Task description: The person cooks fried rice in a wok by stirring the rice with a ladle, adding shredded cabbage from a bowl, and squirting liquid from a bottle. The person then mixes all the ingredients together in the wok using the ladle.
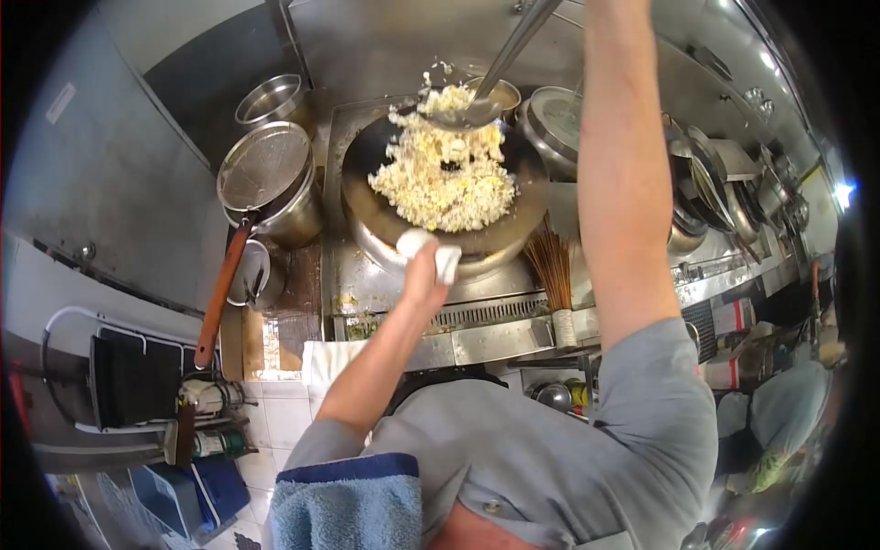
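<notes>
My left hand is closed around a folded white cloth at the near rim of a large dark wok. Pale rice mixed with yellow egg bits lies in the wok, some grains in the air near its far rim. A metal ladle is over the far part of the wok with rice in front of its bowl; its handle rises out of the top of the view. My right forearm stretches upward past the wok's right side. My right hand is beyond the top edge, so its grip is hidden.
Left of the stove stand a wire strainer over a pot, its wooden handle jutting toward me, and another metal pot. A bamboo brush stands right of the wok. Lidded pots and hanging utensils line the right side.
</notes>
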The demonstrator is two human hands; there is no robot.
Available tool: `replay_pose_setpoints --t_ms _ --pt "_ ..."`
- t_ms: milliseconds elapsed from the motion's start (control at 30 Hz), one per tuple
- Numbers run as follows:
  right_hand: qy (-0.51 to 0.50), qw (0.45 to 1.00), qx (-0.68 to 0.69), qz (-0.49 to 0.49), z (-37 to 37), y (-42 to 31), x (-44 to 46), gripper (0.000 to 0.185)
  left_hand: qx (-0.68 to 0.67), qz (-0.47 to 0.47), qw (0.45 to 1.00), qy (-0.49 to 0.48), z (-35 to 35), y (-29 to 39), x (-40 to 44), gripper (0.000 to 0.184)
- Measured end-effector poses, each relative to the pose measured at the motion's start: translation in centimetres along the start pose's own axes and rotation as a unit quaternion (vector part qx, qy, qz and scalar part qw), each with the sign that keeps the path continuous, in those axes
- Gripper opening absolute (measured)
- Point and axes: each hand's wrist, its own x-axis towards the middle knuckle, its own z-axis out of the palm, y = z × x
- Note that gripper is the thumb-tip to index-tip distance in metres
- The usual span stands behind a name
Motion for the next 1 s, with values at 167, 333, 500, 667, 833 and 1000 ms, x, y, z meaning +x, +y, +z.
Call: replay_pose_setpoints --t_ms 167,333,500,667,833,1000 --pt "-0.018 0.997 0.021 0.073 -2.7 7.7 -10.7 0.021 0.037 0.007 0.999 -0.019 -1.3 0.0 5.3 0.006" --pt "-0.033 0.989 -0.027 0.144 -3.6 11.0 -10.4 0.025 0.100 -0.077 0.992 -0.015 -2.3 0.5 4.5 0.018" --pt "-0.050 0.993 -0.021 0.103 -7.0 13.6 -14.2 0.028 0.114 -0.129 0.983 -0.058 -2.4 2.0 4.5 0.025" --pt "-0.004 0.996 0.014 0.086 -4.3 13.2 -4.8 0.020 0.108 -0.146 0.982 -0.059 -2.1 2.5 4.3 0.026" --pt "-0.030 0.981 0.001 0.193 -1.8 18.8 -6.1 0.019 0.102 -0.143 0.983 -0.046 -2.2 2.7 4.3 0.021" --pt "-0.078 0.981 0.002 0.178 0.0 10.7 -11.9 0.032 0.092 -0.145 0.983 -0.061 -2.0 2.7 3.7 0.019"
